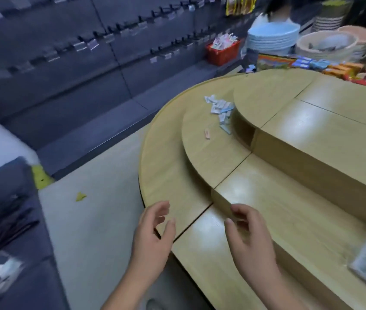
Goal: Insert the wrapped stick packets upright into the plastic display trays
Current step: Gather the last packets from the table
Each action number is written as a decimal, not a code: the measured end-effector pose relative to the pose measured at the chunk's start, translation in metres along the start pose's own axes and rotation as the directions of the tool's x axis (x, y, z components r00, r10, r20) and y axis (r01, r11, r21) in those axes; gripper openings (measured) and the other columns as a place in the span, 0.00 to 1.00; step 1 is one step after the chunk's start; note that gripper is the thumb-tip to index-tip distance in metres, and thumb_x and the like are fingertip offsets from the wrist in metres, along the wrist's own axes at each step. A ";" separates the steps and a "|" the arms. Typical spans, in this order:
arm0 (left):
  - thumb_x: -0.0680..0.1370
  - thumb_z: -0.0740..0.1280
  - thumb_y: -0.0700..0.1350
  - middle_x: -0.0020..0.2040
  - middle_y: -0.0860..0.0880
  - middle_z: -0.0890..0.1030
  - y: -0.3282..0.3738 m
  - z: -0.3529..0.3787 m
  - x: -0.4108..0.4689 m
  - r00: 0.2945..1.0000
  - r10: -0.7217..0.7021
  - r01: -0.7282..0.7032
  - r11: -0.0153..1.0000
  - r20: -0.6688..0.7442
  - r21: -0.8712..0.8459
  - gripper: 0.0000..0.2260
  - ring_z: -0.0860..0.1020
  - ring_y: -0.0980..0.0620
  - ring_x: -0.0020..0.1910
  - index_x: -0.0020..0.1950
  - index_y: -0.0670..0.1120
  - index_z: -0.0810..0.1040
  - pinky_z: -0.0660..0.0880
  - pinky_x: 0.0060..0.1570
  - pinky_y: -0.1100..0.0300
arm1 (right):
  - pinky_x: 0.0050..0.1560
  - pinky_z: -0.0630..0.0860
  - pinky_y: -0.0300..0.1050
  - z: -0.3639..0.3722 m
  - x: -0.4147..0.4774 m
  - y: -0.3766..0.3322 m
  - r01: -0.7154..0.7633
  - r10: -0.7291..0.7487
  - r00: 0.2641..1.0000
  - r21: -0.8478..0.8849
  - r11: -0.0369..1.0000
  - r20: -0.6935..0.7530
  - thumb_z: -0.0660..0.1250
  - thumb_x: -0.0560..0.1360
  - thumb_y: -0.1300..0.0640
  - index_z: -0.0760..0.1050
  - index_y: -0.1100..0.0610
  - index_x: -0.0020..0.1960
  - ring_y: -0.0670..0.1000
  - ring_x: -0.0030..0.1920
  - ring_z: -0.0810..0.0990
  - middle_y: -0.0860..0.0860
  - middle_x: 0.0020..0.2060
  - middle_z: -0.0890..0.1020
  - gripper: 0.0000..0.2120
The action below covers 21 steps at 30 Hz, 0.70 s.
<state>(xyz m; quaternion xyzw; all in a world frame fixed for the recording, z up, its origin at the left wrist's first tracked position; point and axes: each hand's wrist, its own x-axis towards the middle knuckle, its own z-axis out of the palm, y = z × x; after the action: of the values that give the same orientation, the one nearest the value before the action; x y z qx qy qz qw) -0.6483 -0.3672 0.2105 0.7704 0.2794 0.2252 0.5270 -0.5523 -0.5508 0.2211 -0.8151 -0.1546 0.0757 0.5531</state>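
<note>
My left hand (155, 229) and right hand (247, 231) hung loosely spread, empty; packets (221, 110) at upper centre looked light, slippery, so I'd pinch mid-length.

A shop: dark pegboard wall (65, 52) with price-tagged hooks, tiered wooden display counter (289, 153), stacked bowls (271, 39).

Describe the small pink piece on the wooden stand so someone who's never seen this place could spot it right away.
Start at the rounded, tiered wooden stand on the right. On its middle tier, just nearer than the scattered pile of white and blue packets, lies one small pink piece. It alone is pink, and it lies apart from the pile.
</note>
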 end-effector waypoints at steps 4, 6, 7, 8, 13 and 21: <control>0.73 0.68 0.46 0.60 0.54 0.79 -0.035 -0.083 0.024 0.999 -0.023 0.023 1.000 -0.035 0.008 0.16 0.77 0.60 0.60 0.58 0.61 0.75 0.72 0.64 0.64 | 0.51 0.70 0.31 0.091 0.001 -0.030 0.002 -0.003 0.999 0.012 1.000 0.052 0.67 0.77 0.56 0.71 0.38 0.54 0.36 0.56 0.74 0.36 0.54 0.76 0.14; 0.75 0.69 0.43 0.60 0.55 0.79 -0.045 -0.119 0.039 0.999 -0.007 0.009 0.999 -0.039 0.052 0.17 0.77 0.61 0.61 0.58 0.62 0.74 0.71 0.64 0.66 | 0.53 0.73 0.37 0.134 0.004 -0.045 0.010 -0.012 0.998 0.027 1.000 0.055 0.67 0.77 0.57 0.73 0.41 0.55 0.38 0.57 0.75 0.36 0.54 0.76 0.12; 0.76 0.70 0.42 0.60 0.55 0.78 -0.050 -0.135 0.047 0.999 -0.012 0.015 0.998 -0.039 0.066 0.17 0.76 0.60 0.60 0.57 0.62 0.74 0.71 0.63 0.65 | 0.53 0.74 0.39 0.153 0.006 -0.053 0.004 -0.006 0.999 0.040 0.999 0.051 0.68 0.77 0.57 0.74 0.43 0.55 0.39 0.57 0.76 0.37 0.54 0.77 0.12; 0.76 0.70 0.42 0.59 0.56 0.78 -0.054 -0.150 0.056 0.999 -0.013 0.016 0.997 -0.041 0.073 0.17 0.77 0.60 0.60 0.57 0.63 0.74 0.71 0.63 0.64 | 0.54 0.74 0.40 0.172 0.008 -0.059 0.003 -0.006 0.998 0.055 0.998 0.055 0.68 0.77 0.58 0.74 0.45 0.55 0.40 0.57 0.77 0.37 0.54 0.77 0.11; 0.74 0.68 0.46 0.57 0.55 0.80 -0.082 -0.210 0.094 0.997 -0.010 0.017 0.996 -0.079 0.092 0.14 0.78 0.57 0.57 0.56 0.61 0.75 0.73 0.60 0.60 | 0.54 0.75 0.39 0.241 0.022 -0.082 0.007 -0.015 0.996 0.086 0.996 0.092 0.68 0.76 0.58 0.76 0.48 0.56 0.41 0.57 0.78 0.37 0.53 0.78 0.10; 0.73 0.68 0.44 0.54 0.57 0.82 -0.125 -0.264 0.201 0.998 -0.068 0.069 0.995 -0.016 0.075 0.14 0.80 0.55 0.56 0.57 0.57 0.77 0.76 0.59 0.53 | 0.56 0.75 0.40 0.323 0.102 -0.082 -0.055 0.049 0.996 0.077 0.995 0.079 0.68 0.76 0.58 0.75 0.44 0.55 0.41 0.57 0.78 0.38 0.55 0.78 0.11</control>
<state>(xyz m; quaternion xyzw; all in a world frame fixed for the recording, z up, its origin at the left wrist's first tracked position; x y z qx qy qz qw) -0.6924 -0.0156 0.1942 0.7782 0.3174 0.2014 0.5031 -0.5654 -0.2050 0.1805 -0.7928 -0.1513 0.1276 0.5765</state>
